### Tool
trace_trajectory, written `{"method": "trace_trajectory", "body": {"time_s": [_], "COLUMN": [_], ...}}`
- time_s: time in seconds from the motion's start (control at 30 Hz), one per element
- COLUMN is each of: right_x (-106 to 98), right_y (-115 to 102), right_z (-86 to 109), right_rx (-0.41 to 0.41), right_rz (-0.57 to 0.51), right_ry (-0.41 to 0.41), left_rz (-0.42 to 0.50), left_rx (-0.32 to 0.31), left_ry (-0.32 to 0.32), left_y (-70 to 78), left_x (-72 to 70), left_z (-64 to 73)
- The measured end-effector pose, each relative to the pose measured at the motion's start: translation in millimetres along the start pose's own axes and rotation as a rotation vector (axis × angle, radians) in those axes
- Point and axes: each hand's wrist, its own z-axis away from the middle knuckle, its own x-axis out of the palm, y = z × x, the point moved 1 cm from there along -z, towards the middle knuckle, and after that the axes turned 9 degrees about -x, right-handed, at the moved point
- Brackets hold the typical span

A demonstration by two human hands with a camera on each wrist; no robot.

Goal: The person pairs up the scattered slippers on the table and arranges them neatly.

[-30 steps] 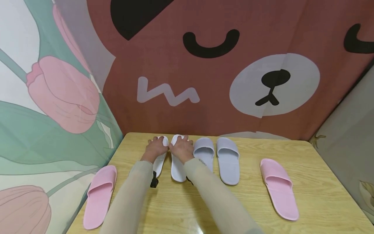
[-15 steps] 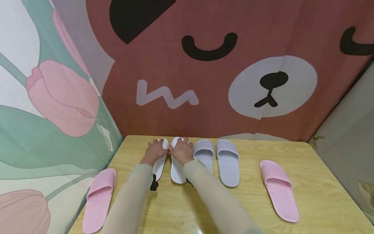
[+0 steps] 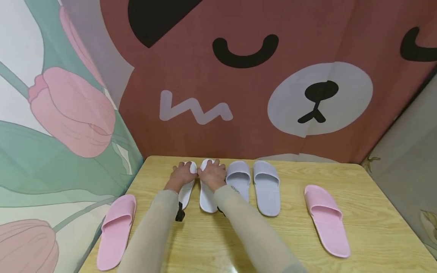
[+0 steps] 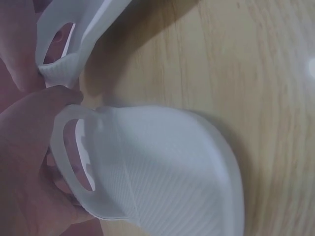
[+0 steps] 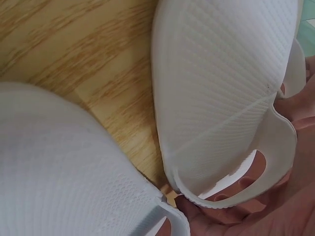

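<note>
A pair of white slippers lies at the back left of the wooden table, toes toward the wall. My left hand [image 3: 182, 176] grips the toe strap of the left white slipper [image 4: 167, 152], its thumb at the inner edge and its other fingers partly hidden. Over the front of the right white slipper [image 5: 221, 78] my right hand [image 3: 212, 175] holds the strap from both sides. The two hands are side by side and nearly touch. Right of them stands a pair of pale grey slippers [image 3: 267, 193]; the nearer one touches or almost touches my right fingers.
One pink slipper [image 3: 116, 233] lies at the table's left edge, another pink slipper [image 3: 327, 223] slants on the right side. Behind the wooden table [image 3: 375, 227] hangs a brown bear-print cloth [image 3: 252, 98]; a tulip-print cloth [image 3: 75, 110] borders the left.
</note>
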Motion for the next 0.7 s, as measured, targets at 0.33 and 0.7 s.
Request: {"method": "trace_trajectory", "body": {"time_s": [0.33,0.7], "right_x": [3.6,4.6], "right_y": [0.3,-2.4], "right_z": [-3.6,-1.8], "right_rx": [0.006,-0.008], "right_rz": [0.024,0.069], "right_ry": [-0.011,-0.014], "left_rz": [0.008,0.006], "left_rx": [0.000,-0.031], "left_ry": [0.004,-0.010], "left_y": [-0.4,-5.3], "left_x": [6.3,5.6], "left_z": [-0.9,-5.8]}}
